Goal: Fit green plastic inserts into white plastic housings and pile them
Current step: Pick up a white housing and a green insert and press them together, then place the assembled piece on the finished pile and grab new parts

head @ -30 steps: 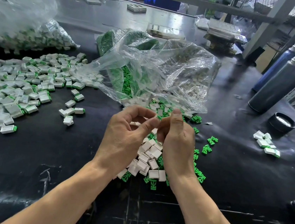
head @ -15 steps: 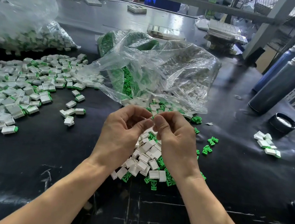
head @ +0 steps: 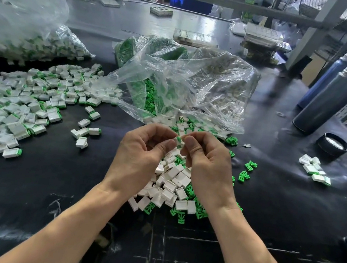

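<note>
At your table's (head: 31,191) right edge lie two dark flasks (head: 331,101), a black lid (head: 333,145) just beside them.

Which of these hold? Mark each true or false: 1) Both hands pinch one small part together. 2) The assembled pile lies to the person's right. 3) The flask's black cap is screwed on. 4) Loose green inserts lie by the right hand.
1) True: the left hand and right hand meet on a small white-and-green part.
2) False: the big assembled pile lies to the left.
3) False: the black cap sits on the table beside the flask.
4) True: green inserts are scattered there.
</note>
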### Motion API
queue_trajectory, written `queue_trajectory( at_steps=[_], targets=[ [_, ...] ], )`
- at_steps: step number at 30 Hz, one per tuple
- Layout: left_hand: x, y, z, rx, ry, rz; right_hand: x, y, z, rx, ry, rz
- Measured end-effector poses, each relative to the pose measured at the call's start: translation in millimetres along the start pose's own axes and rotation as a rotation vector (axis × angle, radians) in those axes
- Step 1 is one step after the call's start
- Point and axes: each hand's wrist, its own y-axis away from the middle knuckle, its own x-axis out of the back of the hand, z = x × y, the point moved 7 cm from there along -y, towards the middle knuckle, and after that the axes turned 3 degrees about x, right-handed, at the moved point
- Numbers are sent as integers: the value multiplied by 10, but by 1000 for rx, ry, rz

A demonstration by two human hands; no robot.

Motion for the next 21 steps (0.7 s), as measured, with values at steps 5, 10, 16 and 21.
queue_trajectory(
  at_steps=[5, 10, 16, 21],
  targets=[
    [175, -60, -29, 17, -119, 69, 157, -40, 65, -40, 57, 73],
    [620, -214, -162, 74, -557, 233, 405, -123, 100, -50, 159, 158],
    [985, -292, -264, 177, -878, 401, 714, -213, 134, -78, 297, 255],
    [1078, -320, -276, 181, -990, 431, 986, -312, 234, -158, 543, 260]
  ],
)
